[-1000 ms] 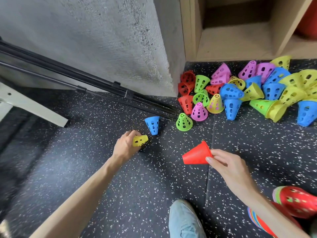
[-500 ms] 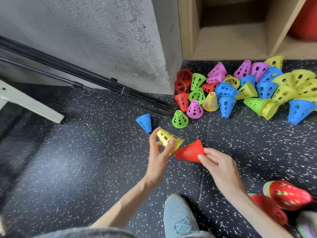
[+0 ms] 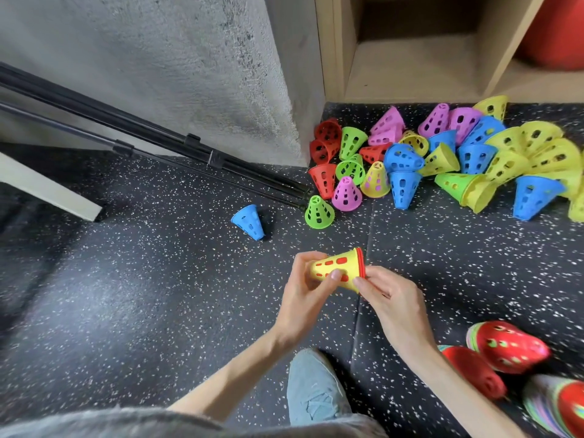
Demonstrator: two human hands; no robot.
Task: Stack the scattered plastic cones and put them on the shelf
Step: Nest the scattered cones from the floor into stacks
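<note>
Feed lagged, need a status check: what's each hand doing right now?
Left hand: grips the narrow end of the yellow cone.
Right hand: pinches the red cone's rim, nested inside the yellow one.

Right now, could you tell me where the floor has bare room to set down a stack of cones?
Bare floor lies left of the lone blue cone, below the black poles. Another patch sits between the hands and the cone pile. Near the shelf it is crowded.

I see a black speckled rubber floor (image 3: pixel 158 295) below me, a rough grey concrete wall (image 3: pixel 173 64) far left, black poles (image 3: pixel 151 137) along its base, and pale wooden compartments (image 3: pixel 410 67) far right.
</note>
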